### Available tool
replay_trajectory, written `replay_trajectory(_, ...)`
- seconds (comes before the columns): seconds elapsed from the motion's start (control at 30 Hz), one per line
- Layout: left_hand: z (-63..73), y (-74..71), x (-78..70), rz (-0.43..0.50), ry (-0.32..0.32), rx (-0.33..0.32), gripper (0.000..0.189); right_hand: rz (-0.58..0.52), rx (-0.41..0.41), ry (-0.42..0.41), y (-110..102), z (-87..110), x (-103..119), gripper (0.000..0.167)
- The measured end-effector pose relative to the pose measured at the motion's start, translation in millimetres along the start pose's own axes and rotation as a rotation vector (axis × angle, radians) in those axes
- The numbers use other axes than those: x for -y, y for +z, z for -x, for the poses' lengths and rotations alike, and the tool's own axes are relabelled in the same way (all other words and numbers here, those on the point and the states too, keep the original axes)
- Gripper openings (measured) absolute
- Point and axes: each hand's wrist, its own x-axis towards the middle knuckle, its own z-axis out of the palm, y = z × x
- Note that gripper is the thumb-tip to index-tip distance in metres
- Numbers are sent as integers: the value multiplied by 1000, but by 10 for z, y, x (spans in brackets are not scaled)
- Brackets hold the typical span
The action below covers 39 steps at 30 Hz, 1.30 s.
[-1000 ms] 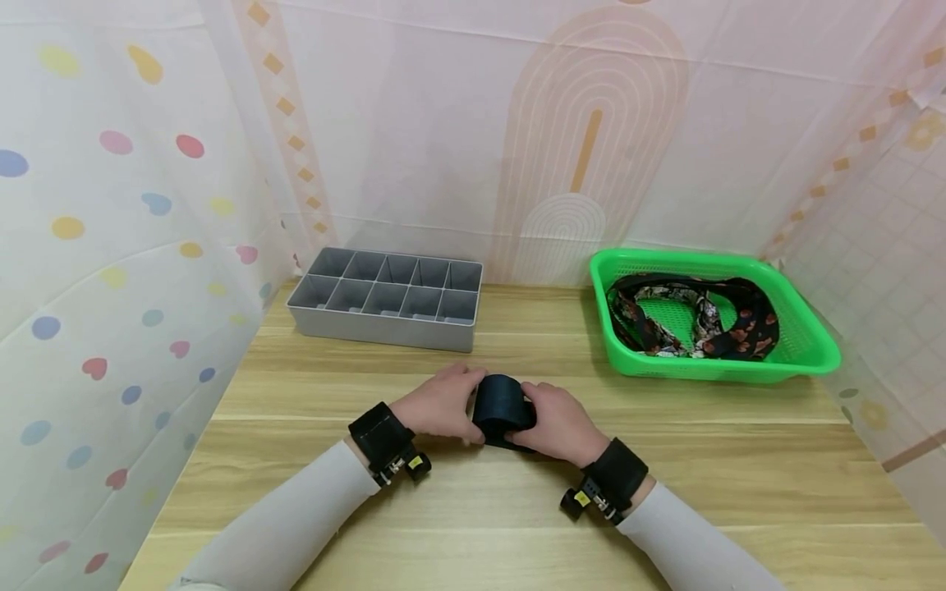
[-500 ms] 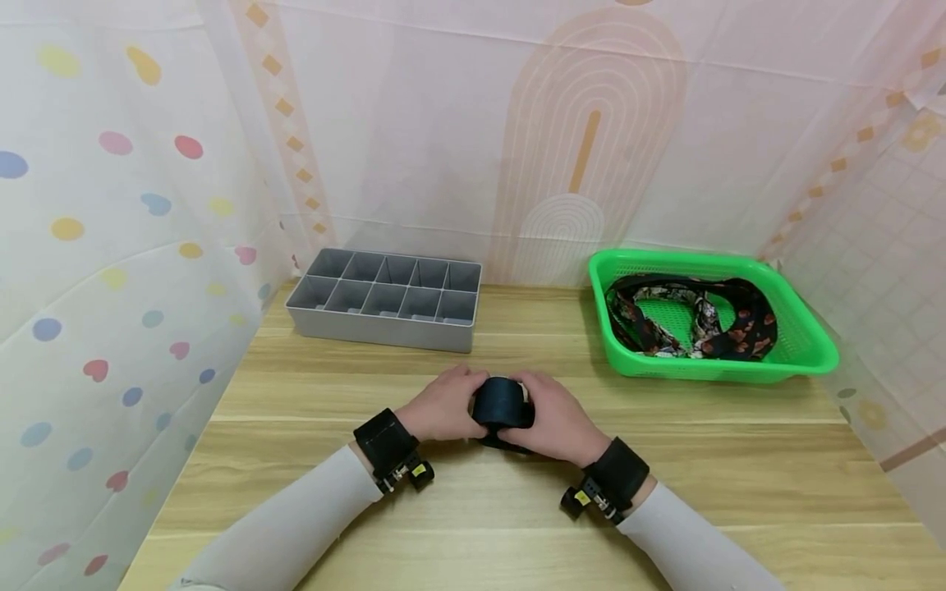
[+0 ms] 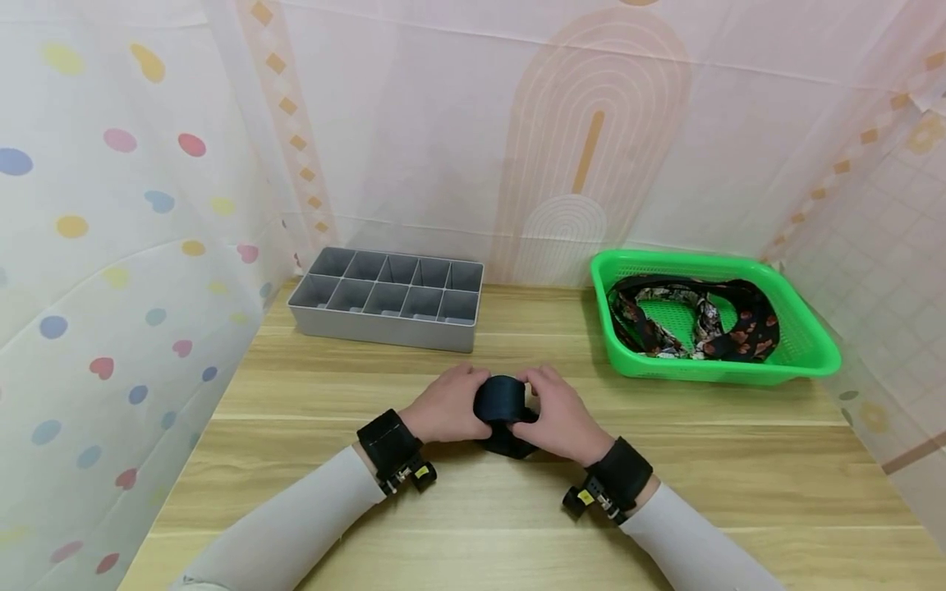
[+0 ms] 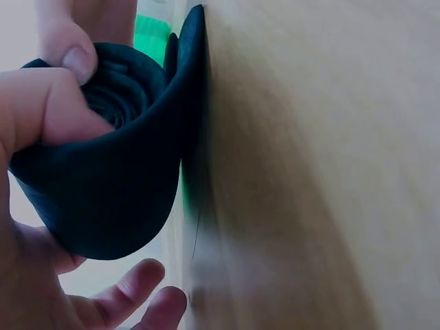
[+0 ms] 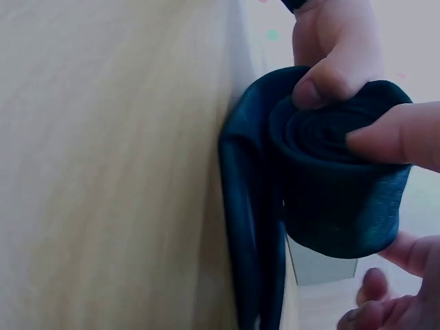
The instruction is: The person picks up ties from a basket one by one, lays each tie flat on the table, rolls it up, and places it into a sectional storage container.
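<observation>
A dark blue-green necktie (image 3: 500,400) stands near the middle of the table, wound into a thick roll with a short loose end lying against the wood. From the left side, my left hand (image 3: 448,406) grips the roll, its thumb pressing on the spiral. My right hand (image 3: 562,416) holds the other side, thumb and fingers pinching the roll. In the left wrist view, the coiled layers of the necktie (image 4: 103,185) show at one end. The right wrist view shows the loose flap of the necktie (image 5: 251,227) hanging from the coil along the tabletop.
A grey divided box (image 3: 384,331) with several compartments stands at the back left. At the back right is a green basket (image 3: 809,361) holding dark floral-patterned strips of cloth (image 3: 750,332). A printed curtain (image 3: 414,123) hangs behind the wooden table (image 3: 443,525).
Both hands keep hold of the necktie. The right hand's fingers shift about the roll, the left hand moves slightly right, and the loose end now shows more below the roll.
</observation>
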Motion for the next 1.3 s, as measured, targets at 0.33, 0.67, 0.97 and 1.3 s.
replay_trajectory(0.33, 33, -49, -94, 35, 13, -46, 53, 24, 128, 29, -24, -14, 3, 52)
replay_trajectory(0.67, 65, -4, -149, 116, 82, -22, 63, 123, 139, 8, 108, 1, -62, 61)
replay_trajectory(0.97, 50, 17, -111, 143, 123, 23, 69, 147, 129, -26, 102, 12, -51, 65)
replay_trajectory(1.3, 61, -89, -83, -22, 47, 117, 83, 118, 160, 34, 82, 10, -51, 78)
